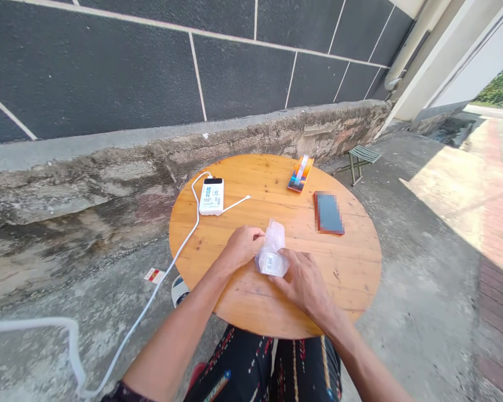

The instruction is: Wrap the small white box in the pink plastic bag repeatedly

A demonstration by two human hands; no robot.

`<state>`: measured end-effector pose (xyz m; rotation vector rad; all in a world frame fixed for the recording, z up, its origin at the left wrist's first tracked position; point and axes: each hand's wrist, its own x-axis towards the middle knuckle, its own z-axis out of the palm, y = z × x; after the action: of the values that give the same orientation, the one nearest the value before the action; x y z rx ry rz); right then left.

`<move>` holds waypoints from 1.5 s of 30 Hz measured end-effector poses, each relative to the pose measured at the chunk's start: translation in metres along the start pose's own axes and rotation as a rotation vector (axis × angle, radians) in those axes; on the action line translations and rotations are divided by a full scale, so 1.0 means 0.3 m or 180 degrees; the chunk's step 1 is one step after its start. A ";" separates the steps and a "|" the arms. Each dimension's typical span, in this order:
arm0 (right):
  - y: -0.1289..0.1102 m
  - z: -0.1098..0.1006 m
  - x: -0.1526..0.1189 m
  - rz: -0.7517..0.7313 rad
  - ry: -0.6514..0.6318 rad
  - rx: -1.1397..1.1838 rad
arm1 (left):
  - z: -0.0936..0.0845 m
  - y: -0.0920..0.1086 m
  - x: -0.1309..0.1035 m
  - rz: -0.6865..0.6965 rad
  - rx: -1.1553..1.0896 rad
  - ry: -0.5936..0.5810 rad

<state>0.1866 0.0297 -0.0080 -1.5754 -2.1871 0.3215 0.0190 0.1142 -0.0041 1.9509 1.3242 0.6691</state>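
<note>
On the round, smooth-grained wooden counter [243, 307], a white power bank [212, 196] lies far left; its white cable [73, 343] crosses the counter's left edge, and a short white lead [236, 204] points inward. An orange packet [300, 174] bearing a pale strip and a flat, red-edged device [329, 213] lie to the right, apart from my hands. A folding stool [364, 155] stands beyond on rough concrete.

The wrapped packet [273, 254], in crinkled translucent plastic, rests near the counter's middle, between my hands. My right hand [302, 276] grasps its lower right side; my left hand [245, 244] has bent fingers at its left edge, pinch undetermined.

The packet's contents and label print are illegible; the device's face is pixelated; my sleeve [126, 392] is cut off.
</note>
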 end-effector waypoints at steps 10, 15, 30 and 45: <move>0.029 -0.006 0.008 0.0193 -0.0132 0.0027 | 0.013 0.007 0.071 0.0053 0.0255 -0.0464; 0.033 -0.017 0.018 0.0172 -0.0225 0.0011 | 0.009 -0.002 0.067 -0.0027 0.0044 -0.0523; 0.030 -0.027 0.028 0.0127 -0.0259 0.0256 | 0.012 0.026 0.071 -0.0467 0.1065 -0.0380; 0.128 -0.119 0.219 0.0239 -0.1528 0.1381 | -0.052 0.040 0.110 -0.0647 0.1570 -0.0750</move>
<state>0.2181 0.1022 0.0205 -1.4337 -2.1784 1.2162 0.0265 0.1458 0.0164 2.1456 1.6123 0.0041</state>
